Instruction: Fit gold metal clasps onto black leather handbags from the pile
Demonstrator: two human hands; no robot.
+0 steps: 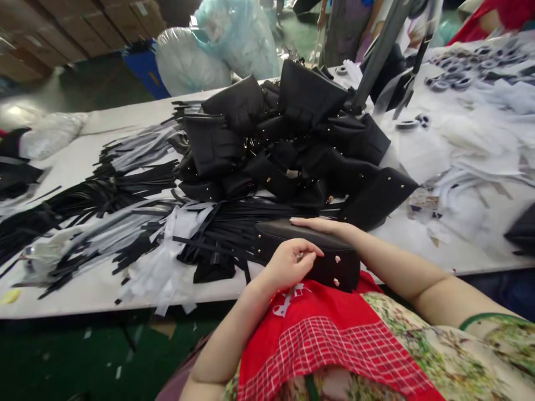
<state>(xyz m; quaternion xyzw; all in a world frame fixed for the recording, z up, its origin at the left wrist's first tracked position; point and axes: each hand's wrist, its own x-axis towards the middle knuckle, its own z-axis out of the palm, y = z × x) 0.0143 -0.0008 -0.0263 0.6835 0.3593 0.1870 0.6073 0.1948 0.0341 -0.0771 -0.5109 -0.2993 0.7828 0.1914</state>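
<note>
A black handbag [273, 228] with small gold-coloured metal studs leans against the front of my red apron [334, 317], at the table's near edge. Along its far upper edge lies my right hand [320, 224], fingers stretched along the bag and partly hidden behind it, holding it. My left hand [292, 259] is closed in a pinch close against the bag's near face. A small metallic glint shows between its fingers, too small to name. Just beyond my hands is a heap of similar black bags [309, 94].
Bundles of black straps [96, 192] and white strips [167, 250] cover the left of the white table [83, 295]. A grey metal post [378, 55] rises behind the heap. White pieces [472, 139] and rolls [443, 83] lie right. Beyond stand plastic sacks [192, 61] and a person [345, 33].
</note>
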